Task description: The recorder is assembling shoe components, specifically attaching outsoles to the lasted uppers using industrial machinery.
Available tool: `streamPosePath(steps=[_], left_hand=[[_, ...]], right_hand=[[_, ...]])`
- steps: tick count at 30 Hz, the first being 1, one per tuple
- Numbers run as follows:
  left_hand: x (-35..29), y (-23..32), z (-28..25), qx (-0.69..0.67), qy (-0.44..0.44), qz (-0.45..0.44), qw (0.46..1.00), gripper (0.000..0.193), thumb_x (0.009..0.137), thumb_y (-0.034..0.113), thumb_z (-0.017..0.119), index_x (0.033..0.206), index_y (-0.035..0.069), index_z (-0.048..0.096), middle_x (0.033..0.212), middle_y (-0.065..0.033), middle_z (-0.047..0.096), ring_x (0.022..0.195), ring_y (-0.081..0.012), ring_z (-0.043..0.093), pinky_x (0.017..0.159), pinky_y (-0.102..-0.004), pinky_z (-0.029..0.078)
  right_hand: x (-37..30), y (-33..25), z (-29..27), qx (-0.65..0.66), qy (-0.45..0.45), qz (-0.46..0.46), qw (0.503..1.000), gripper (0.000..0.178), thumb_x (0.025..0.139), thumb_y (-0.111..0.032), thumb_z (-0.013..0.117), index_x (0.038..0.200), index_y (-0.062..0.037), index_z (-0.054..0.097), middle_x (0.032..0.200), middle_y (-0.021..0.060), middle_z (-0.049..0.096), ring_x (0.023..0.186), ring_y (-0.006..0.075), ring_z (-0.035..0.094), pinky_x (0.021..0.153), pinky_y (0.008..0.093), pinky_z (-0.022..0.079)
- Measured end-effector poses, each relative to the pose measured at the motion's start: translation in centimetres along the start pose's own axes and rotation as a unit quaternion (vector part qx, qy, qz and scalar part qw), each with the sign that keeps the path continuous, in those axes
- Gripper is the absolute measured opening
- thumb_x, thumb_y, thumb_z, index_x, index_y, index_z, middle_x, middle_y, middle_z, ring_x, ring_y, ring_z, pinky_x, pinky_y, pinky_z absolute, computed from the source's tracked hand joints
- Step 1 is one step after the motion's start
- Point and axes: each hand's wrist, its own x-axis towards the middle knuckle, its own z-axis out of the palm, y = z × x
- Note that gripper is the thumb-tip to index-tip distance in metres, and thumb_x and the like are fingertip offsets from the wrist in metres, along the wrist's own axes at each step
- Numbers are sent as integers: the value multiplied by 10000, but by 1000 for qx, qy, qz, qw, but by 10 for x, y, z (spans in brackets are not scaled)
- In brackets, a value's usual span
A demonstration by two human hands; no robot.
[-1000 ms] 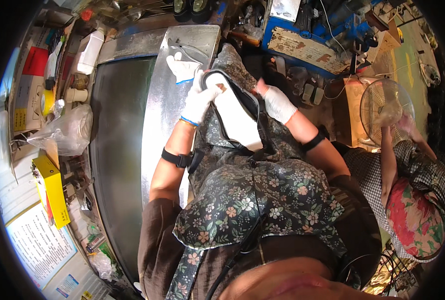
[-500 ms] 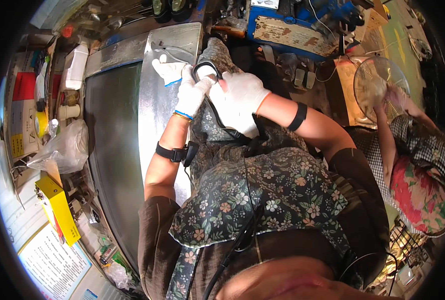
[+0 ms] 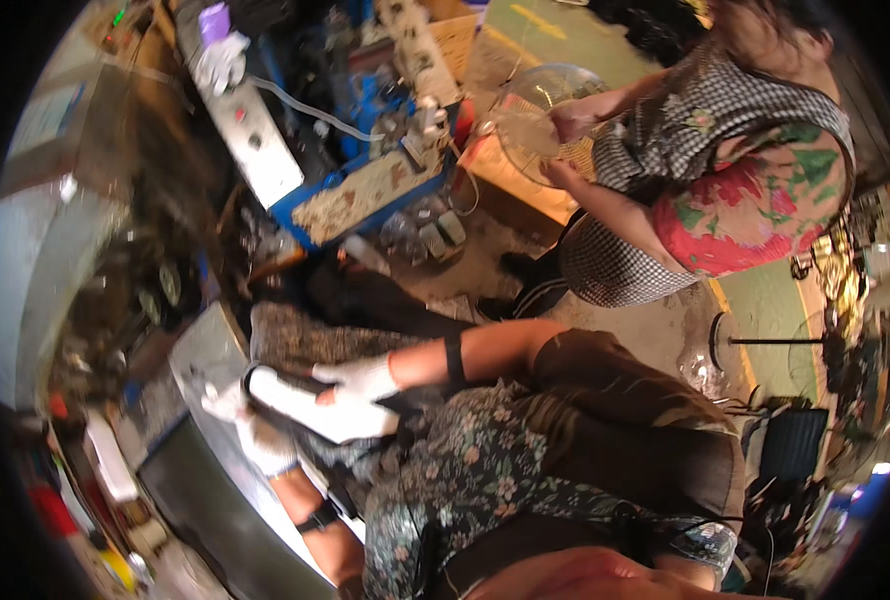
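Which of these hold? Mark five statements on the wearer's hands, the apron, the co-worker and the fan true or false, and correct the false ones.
1. The wearer's right hand is at the white piece. True.
2. The wearer's left hand is bare. False: the left hand wears a white glove.
3. The wearer's apron has a flower print on dark cloth. True.
4. The co-worker's hands are in white gloves. False: the co-worker's hands are bare.
5. The fan is on the left edge of the picture. False: the fan is right of the middle, by the co-worker's hands.
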Motion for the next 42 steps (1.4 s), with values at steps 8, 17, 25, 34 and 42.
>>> streamPosePath(steps=[8,17,25,34,42], left_hand=[[-13,12,-8,574,131,-54,807,445,1023,376,456,1057,-8,679,957,-227,730,845,-368,718,708,-418,569],[-44,27,-64,439,-57,-176,880,550,1071,443,436,1376,0,550,1110,-153,706,1021,-286,663,889,-388,512],[-90,11,-35,148,35,-260,954,655,1090,494,336,1462,-33,449,1419,-128,534,1266,-214,536,1063,-342,434],[-84,57,16,710,54,26,702,294,986,288,500,1068,73,682,742,-173,666,617,-312,675,540,-443,520],[-90,31,-4,528,113,-62,840,461,1034,383,460,1166,-10,664,830,-295,684,747,-471,678,685,-534,539]], right_hand=[[18,-34,60,-228,76,64,969,922,979,-461,516,1584,3,-2,1134,350,633,932,472,673,796,479,527],[15,-19,60,-120,95,-5,988,877,994,-363,569,1577,13,33,1301,328,542,1141,384,606,949,390,480],[21,-7,55,-73,105,-57,990,894,982,-367,571,1574,38,38,1421,350,457,1294,376,534,1065,386,408],[31,0,64,-190,104,-14,976,933,972,-331,596,1578,23,-18,1528,334,303,1395,432,378,1131,431,332],[29,11,73,-169,139,-68,973,919,980,-364,595,1603,-28,8,1562,318,269,1401,427,393,1135,418,335]])
